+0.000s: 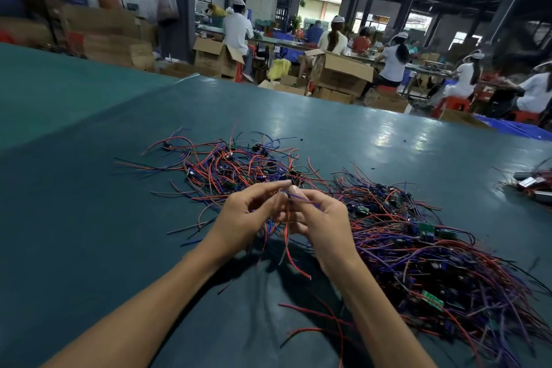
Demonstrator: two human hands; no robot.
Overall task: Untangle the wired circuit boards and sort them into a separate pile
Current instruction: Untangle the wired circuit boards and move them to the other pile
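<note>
Left hand (249, 213) and right hand (324, 219) meet above the table (89, 218). The fingers of both are curled and pinch wires (291, 251) hanging between them. No board can be made out on these wires. Far pile (239, 167) lies just beyond the hands. Right pile (418, 248) lies beside the right hand.

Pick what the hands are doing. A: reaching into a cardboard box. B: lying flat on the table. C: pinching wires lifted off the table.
C: the left hand and right hand meet at the fingertips on red and purple wires that dangle above the table.
</note>
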